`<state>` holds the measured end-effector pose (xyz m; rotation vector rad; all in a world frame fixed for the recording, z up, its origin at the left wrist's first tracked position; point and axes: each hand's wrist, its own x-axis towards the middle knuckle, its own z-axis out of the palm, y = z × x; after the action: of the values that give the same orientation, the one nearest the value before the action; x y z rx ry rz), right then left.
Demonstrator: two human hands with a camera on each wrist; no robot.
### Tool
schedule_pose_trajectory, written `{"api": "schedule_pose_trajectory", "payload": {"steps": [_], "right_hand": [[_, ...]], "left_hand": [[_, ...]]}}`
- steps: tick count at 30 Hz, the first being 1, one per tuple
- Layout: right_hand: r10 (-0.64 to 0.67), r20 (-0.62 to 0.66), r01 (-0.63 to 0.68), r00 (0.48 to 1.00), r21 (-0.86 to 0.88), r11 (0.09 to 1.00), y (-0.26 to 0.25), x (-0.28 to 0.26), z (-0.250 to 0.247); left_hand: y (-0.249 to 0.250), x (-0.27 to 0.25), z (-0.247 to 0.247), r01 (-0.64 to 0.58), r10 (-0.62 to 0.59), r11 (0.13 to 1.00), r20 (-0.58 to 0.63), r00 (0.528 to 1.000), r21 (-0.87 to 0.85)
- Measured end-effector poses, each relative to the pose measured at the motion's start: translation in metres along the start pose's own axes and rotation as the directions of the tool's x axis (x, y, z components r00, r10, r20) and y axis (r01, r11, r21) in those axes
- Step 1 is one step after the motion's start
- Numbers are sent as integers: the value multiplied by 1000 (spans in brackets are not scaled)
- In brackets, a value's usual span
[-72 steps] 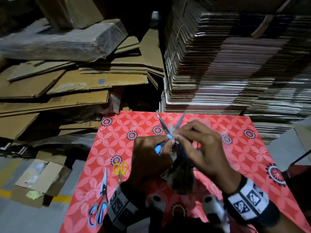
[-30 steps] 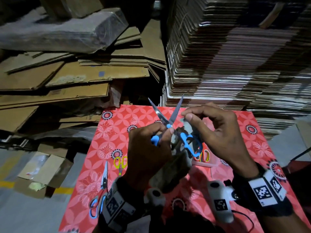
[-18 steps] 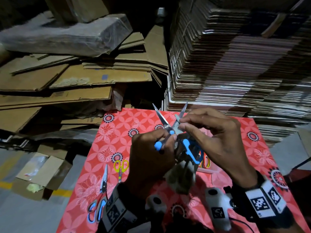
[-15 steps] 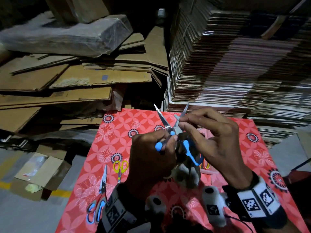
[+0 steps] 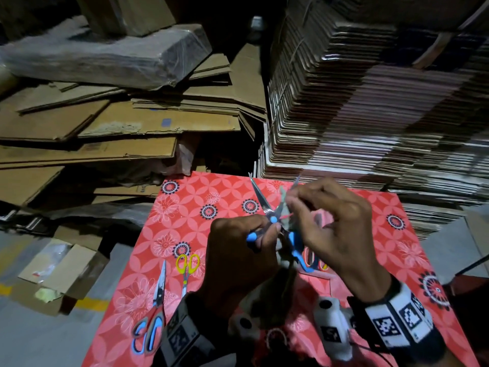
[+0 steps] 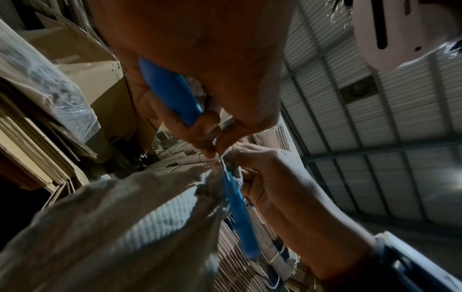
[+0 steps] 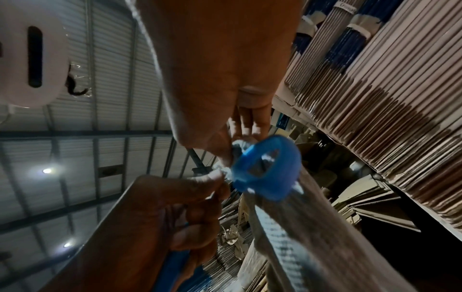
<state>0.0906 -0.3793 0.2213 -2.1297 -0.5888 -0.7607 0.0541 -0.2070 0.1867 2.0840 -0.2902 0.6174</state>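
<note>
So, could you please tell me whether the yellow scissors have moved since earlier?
No. The yellow scissors lie right beside the same dark rosette on the red mat as before.

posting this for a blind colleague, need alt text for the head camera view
A left hand grips open blue-handled scissors while the right hand pinches a grey cloth at the blades, above a red patterned table cover. Grey-blue scissors and yellow scissors lie on its left side; flattened cardboard is stacked behind.
</note>
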Motion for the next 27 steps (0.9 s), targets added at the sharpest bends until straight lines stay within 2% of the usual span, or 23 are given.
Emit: {"api": "schedule_pose_trajectory", "payload": {"steps": [4,10,15,19,21,24,27], "right_hand": [[47,-102,-49,994,-20,999,5,11,-2],[0,24,-1,1000,41,999,-4,-14,11],[138,-99,-128,985,94,987,12,4,0],[156,-86,-140,984,169,976,6,4,2],[245,-3,-233,970,299,925,3,0,4],[435,187,-469,881,474,745,-1,-2,5],[502,331,-599,799,501,624,5,0,3]], "left_hand": [[1,-1,3,-6,6,1000,6,1000,-4],[0,-1,1,15,-15,1000,10,1000,-4],[1,-3,3,4,-2,999,31,1000,-46],[-2,-3,4,22,-21,999,20,1000,-34],[-2,-1,3,32,-32,999,6,999,-26],[-3,1,1,38,-38,999,0,999,-22],[-3,0,2,25,-25,1000,29,999,-5]]}}
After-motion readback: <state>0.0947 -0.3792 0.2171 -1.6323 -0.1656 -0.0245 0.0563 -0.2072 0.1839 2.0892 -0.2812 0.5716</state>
